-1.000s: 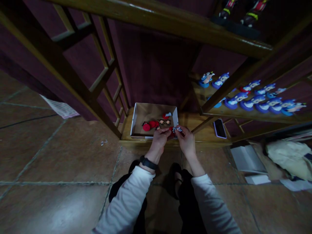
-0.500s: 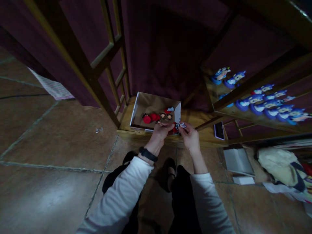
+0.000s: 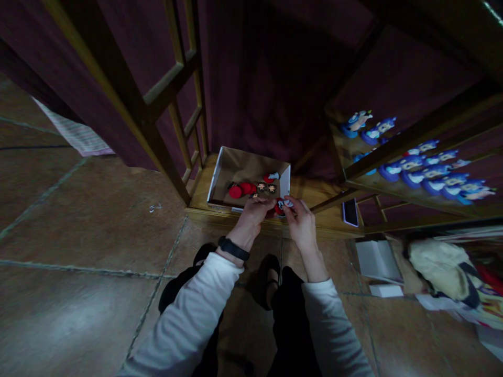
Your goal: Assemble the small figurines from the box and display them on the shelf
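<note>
Figurine (image 3: 280, 206), red at one end and pale blue-white at the other, is pinched between left hand (image 3: 253, 214) and right hand (image 3: 303, 224) at the box's (image 3: 214, 183) near right corner; that grip matches a second ago, though the top shelf's figures have left view.

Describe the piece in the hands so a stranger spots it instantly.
Start at the wooden rack; on its low shelf sits an open box. At the box's near right corner is a small red-and-white piece. Unlike the pieces inside, it is held by the left hand and right hand.
</note>
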`<state>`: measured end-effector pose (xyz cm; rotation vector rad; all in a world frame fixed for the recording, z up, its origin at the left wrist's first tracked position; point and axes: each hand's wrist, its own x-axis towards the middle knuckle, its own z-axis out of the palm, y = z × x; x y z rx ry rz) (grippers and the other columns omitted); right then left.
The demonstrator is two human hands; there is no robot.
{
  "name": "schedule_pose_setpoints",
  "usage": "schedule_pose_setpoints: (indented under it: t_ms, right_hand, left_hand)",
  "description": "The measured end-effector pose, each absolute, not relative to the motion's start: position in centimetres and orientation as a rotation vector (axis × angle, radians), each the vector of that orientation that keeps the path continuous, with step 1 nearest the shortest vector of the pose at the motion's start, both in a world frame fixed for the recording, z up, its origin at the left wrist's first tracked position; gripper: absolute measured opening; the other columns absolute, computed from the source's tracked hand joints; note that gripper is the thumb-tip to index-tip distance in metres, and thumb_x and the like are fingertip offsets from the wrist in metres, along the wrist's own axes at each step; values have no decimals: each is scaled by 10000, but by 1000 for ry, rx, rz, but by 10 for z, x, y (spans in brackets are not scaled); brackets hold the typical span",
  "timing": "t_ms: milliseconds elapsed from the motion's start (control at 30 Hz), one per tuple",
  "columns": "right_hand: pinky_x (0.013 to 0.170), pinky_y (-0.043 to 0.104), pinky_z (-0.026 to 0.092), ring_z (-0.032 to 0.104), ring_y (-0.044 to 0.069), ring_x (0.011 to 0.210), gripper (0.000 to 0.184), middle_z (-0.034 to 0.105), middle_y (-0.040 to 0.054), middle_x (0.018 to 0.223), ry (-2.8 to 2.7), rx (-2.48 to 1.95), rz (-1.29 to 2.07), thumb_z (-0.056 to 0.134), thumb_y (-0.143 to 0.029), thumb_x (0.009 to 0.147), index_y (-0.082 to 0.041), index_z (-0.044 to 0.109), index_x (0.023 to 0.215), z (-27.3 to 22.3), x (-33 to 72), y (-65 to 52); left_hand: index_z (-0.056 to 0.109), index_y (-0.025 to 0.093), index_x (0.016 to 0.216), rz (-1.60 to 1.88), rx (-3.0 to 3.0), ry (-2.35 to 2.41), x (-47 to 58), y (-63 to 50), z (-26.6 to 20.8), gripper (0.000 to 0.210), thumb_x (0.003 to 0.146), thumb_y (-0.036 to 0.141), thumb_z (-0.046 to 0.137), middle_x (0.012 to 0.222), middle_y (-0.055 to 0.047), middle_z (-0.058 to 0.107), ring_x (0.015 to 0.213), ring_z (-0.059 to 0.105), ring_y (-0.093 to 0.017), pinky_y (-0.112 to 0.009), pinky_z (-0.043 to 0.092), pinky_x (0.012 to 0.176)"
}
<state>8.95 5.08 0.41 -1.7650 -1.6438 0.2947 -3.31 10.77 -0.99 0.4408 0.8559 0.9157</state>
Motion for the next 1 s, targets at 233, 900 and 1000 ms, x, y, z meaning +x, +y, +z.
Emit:
schedule_pose_setpoints:
  t_ms: [233,900,1000]
  right_hand:
    - [898,342,455,581,222,1018,330,607,67,1092,-1772,-1747,292,412,-271,892,-268,560,1187,9,86,49]
    - [858,367,489,642,183,878,331,710,24,937,-934,-1331,869,694,-388,651,-217,684,934,-18,101,49]
    - [853,357,489,649,176,867,310,716,19,928,-922,-1297,929,705,-365,644,-219,695,918,-16,104,50]
  left_hand:
    - [666,95,613,906,438,829,-37,106,-13,180,507,134,807,606,-41,655,538,580,-112,-232,468,540]
    - [655,135,780,717,278,760,-25,100,-14,50,736,114,667,781,-49,679,706,634,-114,-242,539,679]
    - [653,130,791,673,313,766,-25,103,-13,61,738,100,654,779,-57,679,715,640,-123,-253,544,699]
